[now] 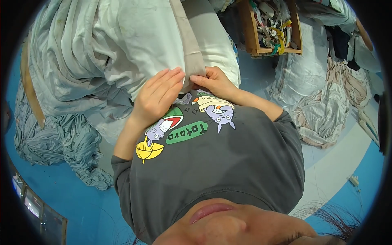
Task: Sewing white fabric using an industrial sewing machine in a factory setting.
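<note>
Just in front of the person's chest, the near end of a white cloth [151, 36] is handled with both hands. Along its right edge a beige band [194, 61] is seen, running away from the body.

The left hand [157, 98] is laid palm down over the white cloth, just beside the band. Its fingers are stretched nearly straight, side by side, and are pointed forward and to the right. The thumb is hidden, so whether any fabric is pinched beneath the palm cannot be told. The left forearm [127, 136] is angled forward and slightly inward from the sleeve.

By the right hand [218, 83] the near end of the band is gripped: the thumb is pressed on its upper face and pointed left, while the other fingers are bent and mostly concealed behind the fabric. The right forearm [257, 102] is brought in slantwise from the right. Both hands are held close together, with the band's end between them.

Farther off to the right, a wooden box [249, 28] is filled with mixed small items. At the left, bluish-grey fabric [53, 139] is heaped.
</note>
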Available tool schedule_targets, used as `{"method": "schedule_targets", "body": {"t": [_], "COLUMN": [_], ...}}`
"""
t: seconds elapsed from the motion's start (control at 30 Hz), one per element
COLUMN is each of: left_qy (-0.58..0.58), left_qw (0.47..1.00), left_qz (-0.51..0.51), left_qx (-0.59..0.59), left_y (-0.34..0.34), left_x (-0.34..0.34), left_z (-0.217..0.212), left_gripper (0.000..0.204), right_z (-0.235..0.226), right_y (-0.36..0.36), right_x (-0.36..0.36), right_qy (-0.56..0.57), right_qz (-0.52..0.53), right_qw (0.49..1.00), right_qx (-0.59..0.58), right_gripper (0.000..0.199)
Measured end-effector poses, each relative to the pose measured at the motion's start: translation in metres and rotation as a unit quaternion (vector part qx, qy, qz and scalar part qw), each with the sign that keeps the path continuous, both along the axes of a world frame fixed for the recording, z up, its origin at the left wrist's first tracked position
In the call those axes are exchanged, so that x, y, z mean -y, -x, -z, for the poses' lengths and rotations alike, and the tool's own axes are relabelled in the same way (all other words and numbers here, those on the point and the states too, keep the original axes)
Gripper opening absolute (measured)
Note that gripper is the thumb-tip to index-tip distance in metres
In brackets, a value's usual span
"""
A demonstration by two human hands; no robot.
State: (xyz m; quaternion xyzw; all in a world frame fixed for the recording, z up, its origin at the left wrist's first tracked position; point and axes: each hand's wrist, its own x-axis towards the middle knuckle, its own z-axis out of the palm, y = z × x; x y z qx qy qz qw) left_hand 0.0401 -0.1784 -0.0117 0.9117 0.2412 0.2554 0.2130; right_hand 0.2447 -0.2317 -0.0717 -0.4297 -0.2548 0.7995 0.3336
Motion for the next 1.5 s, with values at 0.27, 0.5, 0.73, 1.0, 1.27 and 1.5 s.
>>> {"method": "schedule_targets", "body": {"t": [0.27,0.5,0.73,1.0,1.27,1.5], "left_qy": [-0.024,-0.045,-0.037,-0.047,-0.055,-0.073], "left_qw": [0.990,0.990,0.995,0.995,0.995,0.997], "left_qz": [-0.068,-0.075,-0.055,-0.035,-0.035,-0.014], "left_qx": [0.123,0.112,0.069,0.078,0.074,0.025], "left_y": [-0.011,-0.014,-0.010,-0.014,-0.017,-0.016], "left_x": [0.013,0.007,0.005,0.005,0.004,-0.001], "left_z": [0.036,0.036,0.022,0.037,0.039,0.034], "left_gripper": [0.017,0.020,0.024,0.025,0.034,0.027], "right_z": [-0.001,0.005,0.006,0.006,-0.010,-0.003], "right_y": [-0.005,-0.005,-0.003,-0.008,-0.011,-0.059], "right_x": [-0.003,-0.003,-0.003,-0.003,-0.005,-0.025], "right_qy": [0.006,-0.039,-0.059,-0.008,0.066,-0.514], "right_qz": [-0.005,-0.018,-0.029,-0.046,-0.052,-0.076], "right_qw": [0.999,0.999,0.998,0.998,0.993,0.760], "right_qx": [-0.051,-0.022,-0.020,-0.046,-0.080,0.391], "right_gripper": [0.021,0.023,0.024,0.025,0.028,0.051]}}
